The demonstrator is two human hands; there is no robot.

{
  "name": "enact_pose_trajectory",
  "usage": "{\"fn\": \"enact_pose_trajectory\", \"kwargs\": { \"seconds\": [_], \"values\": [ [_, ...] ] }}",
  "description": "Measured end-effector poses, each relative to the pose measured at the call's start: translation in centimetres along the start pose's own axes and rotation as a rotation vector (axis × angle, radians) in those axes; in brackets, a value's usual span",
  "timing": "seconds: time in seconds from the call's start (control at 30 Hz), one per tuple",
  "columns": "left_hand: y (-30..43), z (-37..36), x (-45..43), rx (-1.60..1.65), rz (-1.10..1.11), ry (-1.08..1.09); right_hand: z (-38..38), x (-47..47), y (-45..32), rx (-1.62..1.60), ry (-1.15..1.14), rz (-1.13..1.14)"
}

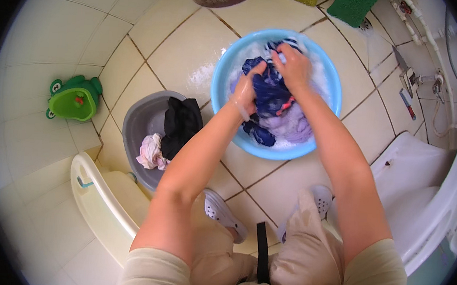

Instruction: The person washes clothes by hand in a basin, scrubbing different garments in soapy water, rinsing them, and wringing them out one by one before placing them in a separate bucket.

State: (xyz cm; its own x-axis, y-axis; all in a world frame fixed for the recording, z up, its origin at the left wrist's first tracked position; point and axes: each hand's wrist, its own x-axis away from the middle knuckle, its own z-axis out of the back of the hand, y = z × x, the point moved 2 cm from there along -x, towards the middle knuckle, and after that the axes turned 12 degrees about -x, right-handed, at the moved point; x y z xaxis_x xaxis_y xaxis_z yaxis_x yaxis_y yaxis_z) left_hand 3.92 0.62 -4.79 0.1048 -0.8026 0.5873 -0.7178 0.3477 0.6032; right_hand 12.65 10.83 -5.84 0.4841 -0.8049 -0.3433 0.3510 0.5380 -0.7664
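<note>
A light blue plastic basin (219, 120) stands on the tiled floor, with suds and wet clothes in it. Both my hands are over it on a dark navy garment (270, 96) with a coral-pink detail. My left hand (248, 89) grips its left side, thumb on top. At the upper part, my right hand (293, 65) holds bunched cloth beside a striped dark-and-white portion; whether that is the same piece I cannot tell. Beneath, a lavender cloth (293, 127) lies in the foam. A clear band circles my left wrist.
A grey basin (137, 116) at left holds a black garment (180, 123) and a pale pink cloth (152, 152). A green frog-shaped container (74, 98) is by the wall. At right are a squat toilet (406, 163), pipes (431, 33) and a red-handled tool (408, 104).
</note>
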Motion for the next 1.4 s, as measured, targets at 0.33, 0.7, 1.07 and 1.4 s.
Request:
{"fn": "enact_pose_trajectory", "kwargs": {
  "seconds": [0.33, 0.7, 1.07, 1.4],
  "values": [
    [1.1, 1.0, 4.2, -1.810, -0.580, 0.454, 1.1, 2.2, -2.3, 0.335, -0.458, 0.106],
    [-1.4, 6.2, -3.6, -0.433, -0.356, 0.663, 0.0, 1.7, -1.4, -0.181, -0.200, -0.157],
    [-0.4, 5.8, -2.6, 0.211, -0.300, -0.258, -2.6, 2.2, -8.8, -0.158, 0.037, 0.110],
    [0.3, 1.6, 5.4, -1.821, -0.736, 0.430, 2.8, 1.0, -1.8, 0.248, -0.450, -0.135]
  ]
}}
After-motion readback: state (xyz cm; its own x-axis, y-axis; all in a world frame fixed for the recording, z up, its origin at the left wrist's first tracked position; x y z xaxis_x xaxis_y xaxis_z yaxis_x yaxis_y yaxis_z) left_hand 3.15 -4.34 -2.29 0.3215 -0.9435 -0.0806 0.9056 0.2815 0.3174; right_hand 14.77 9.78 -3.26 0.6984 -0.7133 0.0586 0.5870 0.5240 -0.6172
